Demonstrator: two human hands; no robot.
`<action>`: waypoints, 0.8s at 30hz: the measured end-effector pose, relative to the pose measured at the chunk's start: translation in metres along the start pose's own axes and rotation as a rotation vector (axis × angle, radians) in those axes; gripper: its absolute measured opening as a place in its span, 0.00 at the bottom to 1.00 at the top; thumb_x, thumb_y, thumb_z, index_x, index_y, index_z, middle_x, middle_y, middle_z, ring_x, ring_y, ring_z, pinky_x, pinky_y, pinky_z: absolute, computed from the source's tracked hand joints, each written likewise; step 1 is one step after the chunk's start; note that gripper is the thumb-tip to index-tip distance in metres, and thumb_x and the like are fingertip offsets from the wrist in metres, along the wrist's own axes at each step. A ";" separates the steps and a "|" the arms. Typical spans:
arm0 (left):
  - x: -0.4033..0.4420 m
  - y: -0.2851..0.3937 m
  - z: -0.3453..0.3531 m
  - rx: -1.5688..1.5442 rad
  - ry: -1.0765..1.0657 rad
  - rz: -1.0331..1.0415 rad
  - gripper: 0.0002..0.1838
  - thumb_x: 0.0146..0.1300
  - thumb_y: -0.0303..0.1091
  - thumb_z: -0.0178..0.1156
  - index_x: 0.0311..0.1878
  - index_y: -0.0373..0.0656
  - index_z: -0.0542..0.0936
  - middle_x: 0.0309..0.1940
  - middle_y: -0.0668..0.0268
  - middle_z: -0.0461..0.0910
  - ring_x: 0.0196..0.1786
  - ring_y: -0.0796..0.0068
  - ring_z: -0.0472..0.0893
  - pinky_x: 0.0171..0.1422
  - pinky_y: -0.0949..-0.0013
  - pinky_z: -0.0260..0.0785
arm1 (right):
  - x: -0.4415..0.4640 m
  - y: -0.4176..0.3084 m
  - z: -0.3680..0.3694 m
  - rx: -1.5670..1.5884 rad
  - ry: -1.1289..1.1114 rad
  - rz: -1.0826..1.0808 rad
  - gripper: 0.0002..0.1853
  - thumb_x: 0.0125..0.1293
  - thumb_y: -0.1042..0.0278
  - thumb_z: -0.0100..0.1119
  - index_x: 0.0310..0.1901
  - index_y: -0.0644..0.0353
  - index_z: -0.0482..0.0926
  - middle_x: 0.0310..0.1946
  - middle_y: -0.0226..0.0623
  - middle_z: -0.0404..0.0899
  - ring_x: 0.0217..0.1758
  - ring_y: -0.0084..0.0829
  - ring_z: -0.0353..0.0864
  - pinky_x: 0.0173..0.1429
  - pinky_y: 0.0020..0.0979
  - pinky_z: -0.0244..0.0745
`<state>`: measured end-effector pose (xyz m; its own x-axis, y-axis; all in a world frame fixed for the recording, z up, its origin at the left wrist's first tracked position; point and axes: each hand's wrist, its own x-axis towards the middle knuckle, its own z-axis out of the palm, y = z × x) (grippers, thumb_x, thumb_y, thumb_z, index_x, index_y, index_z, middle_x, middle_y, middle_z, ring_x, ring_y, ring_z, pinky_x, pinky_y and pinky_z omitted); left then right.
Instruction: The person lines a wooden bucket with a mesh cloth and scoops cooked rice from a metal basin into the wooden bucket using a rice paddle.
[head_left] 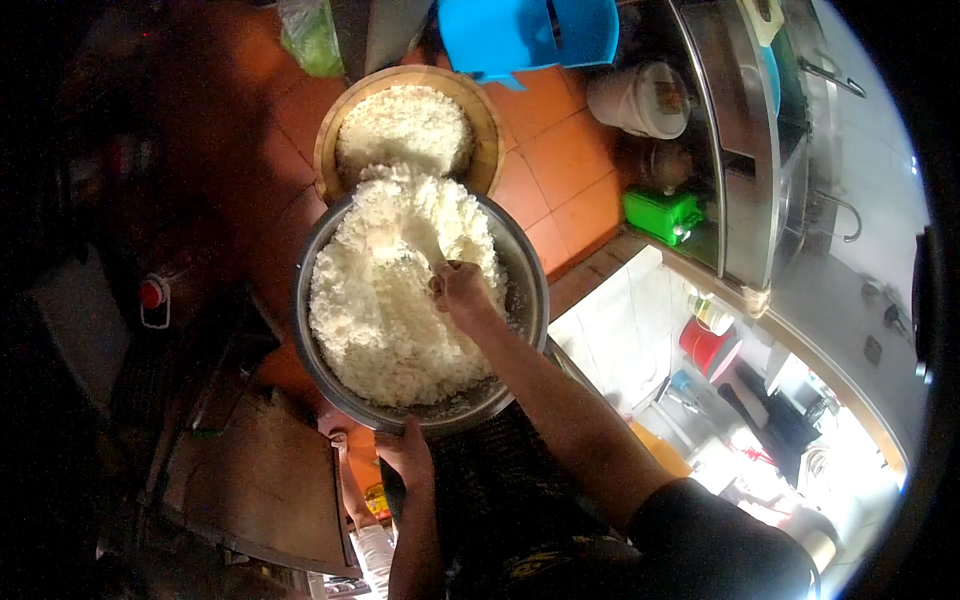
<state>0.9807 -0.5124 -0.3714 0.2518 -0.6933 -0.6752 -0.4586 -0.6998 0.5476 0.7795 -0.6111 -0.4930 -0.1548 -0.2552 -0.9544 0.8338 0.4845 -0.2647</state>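
A large metal bowl (533, 270), heaped with cooked white rice (400, 310), is tilted toward a wooden tub (487, 125) beyond it. My left hand (406, 455) grips the bowl's near rim, the thumb pointing up along the edge. Inside the bowl, my right hand (465, 295) is closed around the handle of a rice paddle (422, 240), whose pale blade lies against the rice. More rice (405, 125) fills the wooden tub, and the bowl's far rim overlaps the tub's near side. Rice at the bowl's far edge meets the rice in the tub.
Orange floor tiles (575, 210) surround the tub. Behind it are a blue plastic container (500, 40) and a green bag (312, 40). To the right stand a white bucket (640, 100), a green container (663, 215) and a metal counter (735, 170). Another person's arm (352, 485) shows at lower left.
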 end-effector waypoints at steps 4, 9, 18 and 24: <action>-0.001 -0.015 0.003 -0.060 0.032 -0.005 0.12 0.52 0.23 0.60 0.37 0.26 0.72 0.33 0.54 0.79 0.34 0.64 0.78 0.41 0.65 0.69 | -0.020 -0.022 0.012 -0.263 0.034 -0.116 0.11 0.73 0.67 0.46 0.31 0.62 0.69 0.18 0.33 0.68 0.14 0.21 0.58 0.20 0.30 0.53; -0.002 -0.024 0.002 -0.082 0.048 -0.016 0.10 0.52 0.24 0.60 0.33 0.28 0.71 0.29 0.58 0.76 0.29 0.68 0.73 0.37 0.68 0.66 | -0.034 -0.038 0.003 -0.221 0.033 -0.146 0.11 0.73 0.66 0.47 0.35 0.65 0.70 0.19 0.33 0.68 0.14 0.22 0.59 0.19 0.30 0.52; 0.000 -0.030 0.003 -0.084 0.019 -0.017 0.08 0.51 0.23 0.58 0.29 0.33 0.68 0.23 0.65 0.71 0.23 0.73 0.69 0.29 0.70 0.61 | 0.026 0.032 -0.076 -0.815 -0.183 0.007 0.09 0.69 0.68 0.51 0.33 0.63 0.70 0.21 0.33 0.69 0.16 0.22 0.62 0.18 0.28 0.57; 0.001 -0.033 0.001 -0.047 0.012 0.033 0.08 0.52 0.21 0.58 0.28 0.33 0.67 0.22 0.68 0.69 0.23 0.74 0.67 0.30 0.71 0.60 | -0.051 -0.009 -0.130 -1.110 -0.641 -0.527 0.09 0.67 0.68 0.54 0.32 0.65 0.72 0.20 0.31 0.68 0.17 0.22 0.67 0.20 0.24 0.63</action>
<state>0.9952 -0.4900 -0.3901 0.2471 -0.7179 -0.6508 -0.4264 -0.6837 0.5923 0.7108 -0.4933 -0.4594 0.2034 -0.8035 -0.5595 -0.1471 0.5399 -0.8288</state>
